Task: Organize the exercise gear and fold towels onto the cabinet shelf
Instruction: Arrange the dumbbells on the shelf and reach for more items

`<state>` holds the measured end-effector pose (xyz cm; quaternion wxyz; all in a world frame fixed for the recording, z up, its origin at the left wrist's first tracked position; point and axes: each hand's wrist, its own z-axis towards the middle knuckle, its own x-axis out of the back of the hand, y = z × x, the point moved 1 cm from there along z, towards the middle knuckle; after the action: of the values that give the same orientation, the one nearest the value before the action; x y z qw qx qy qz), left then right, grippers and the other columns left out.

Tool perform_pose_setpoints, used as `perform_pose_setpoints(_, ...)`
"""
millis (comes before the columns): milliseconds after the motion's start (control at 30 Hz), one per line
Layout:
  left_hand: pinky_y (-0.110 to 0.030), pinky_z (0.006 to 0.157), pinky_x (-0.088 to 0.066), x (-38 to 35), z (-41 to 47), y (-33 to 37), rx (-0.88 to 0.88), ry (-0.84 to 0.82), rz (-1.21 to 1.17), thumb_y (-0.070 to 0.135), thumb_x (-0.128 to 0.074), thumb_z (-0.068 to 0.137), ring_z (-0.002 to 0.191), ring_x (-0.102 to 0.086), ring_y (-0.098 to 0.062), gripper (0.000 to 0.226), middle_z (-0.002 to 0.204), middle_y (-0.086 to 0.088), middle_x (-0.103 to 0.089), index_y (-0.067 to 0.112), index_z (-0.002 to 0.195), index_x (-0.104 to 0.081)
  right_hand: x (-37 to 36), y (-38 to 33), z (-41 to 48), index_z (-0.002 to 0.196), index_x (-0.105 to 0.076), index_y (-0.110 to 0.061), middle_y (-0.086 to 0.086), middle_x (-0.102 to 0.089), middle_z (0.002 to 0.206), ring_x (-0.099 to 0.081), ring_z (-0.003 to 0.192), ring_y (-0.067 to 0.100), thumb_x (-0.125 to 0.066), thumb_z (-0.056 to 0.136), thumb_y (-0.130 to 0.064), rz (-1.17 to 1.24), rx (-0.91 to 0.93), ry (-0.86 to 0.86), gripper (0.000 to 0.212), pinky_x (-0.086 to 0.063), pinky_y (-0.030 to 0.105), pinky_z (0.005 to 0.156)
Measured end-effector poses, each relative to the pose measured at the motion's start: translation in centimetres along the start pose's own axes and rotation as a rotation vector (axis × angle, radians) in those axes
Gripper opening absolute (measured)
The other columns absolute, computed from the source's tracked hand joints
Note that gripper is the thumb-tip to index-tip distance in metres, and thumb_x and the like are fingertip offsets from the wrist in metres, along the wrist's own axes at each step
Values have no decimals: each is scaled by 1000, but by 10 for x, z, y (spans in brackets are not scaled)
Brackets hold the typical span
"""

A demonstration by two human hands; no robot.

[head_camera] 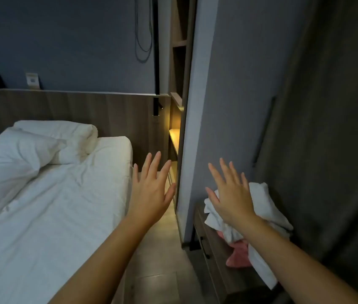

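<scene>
Setting: a dim bedroom seen from head height, with a white bed (pixel 48 194) filling the left of the frame and a grey wall panel (pixel 217 106) running down the centre.
Left hand (pixel 151 191): raised in the middle of the frame, palm away, its grip spread wide and holding nothing.
Right hand (pixel 230 194): raised just right of centre, its grip also spread apart and empty.
Task's thing: a crumpled white towel (pixel 263 207) lies in a heap at the lower right of the frame, on top of a low wooden cabinet (pixel 215 262).
Under it: a pink cloth (pixel 239 253) shows beneath the towel; whether it is a second towel or exercise gear cannot be told.
Key relation: the towel sits directly behind and below the right hand, which overlaps it in the picture; whether they touch cannot be told. The heap's long axis runs from the middle right down toward the lower right corner.
Nearer hand: the right, clearly; the left is well apart, over the floor gap beside the bed.
Shelves: open wooden shelves (pixel 179 53) stand at the upper centre, and they look empty from here.
Judgement: folding seems not yet begun.
</scene>
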<state>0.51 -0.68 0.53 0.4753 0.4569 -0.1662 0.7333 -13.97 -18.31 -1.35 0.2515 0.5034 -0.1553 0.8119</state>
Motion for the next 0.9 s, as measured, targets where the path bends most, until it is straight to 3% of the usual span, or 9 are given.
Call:
perform_pose_setpoints(233, -47, 116, 5, -49, 83, -39, 98, 51, 42, 53, -42, 97, 151, -9, -27, 60, 162, -4, -18, 26, 149, -37, -44, 9, 110, 155, 4, -35, 1, 7, 165, 6, 151, 26, -28, 99, -56, 6, 92, -83, 67, -4, 50, 118)
perform_pose_setpoints(700, -48, 117, 8, -172, 249, -159, 112, -35, 37, 58, -28, 98, 151, 3, -22, 61, 165, 1, -5, 31, 153, -25, -181, -12, 297, 155, -1, -34, 1, 2, 165, 6, 150, 24, -26, 99, -58, -9, 137, -160, 67, -5, 47, 118)
perform_pose_setpoints(900, -48, 116, 1, -219, 356, -235, 37, -44, -3, 54, -39, 97, 151, -11, -25, 58, 162, -2, -20, 28, 148, -39, -238, -34, 411, 155, -3, -36, -1, 2, 165, 4, 151, 23, -36, 100, -52, 25, 90, -200, 66, -5, 45, 118)
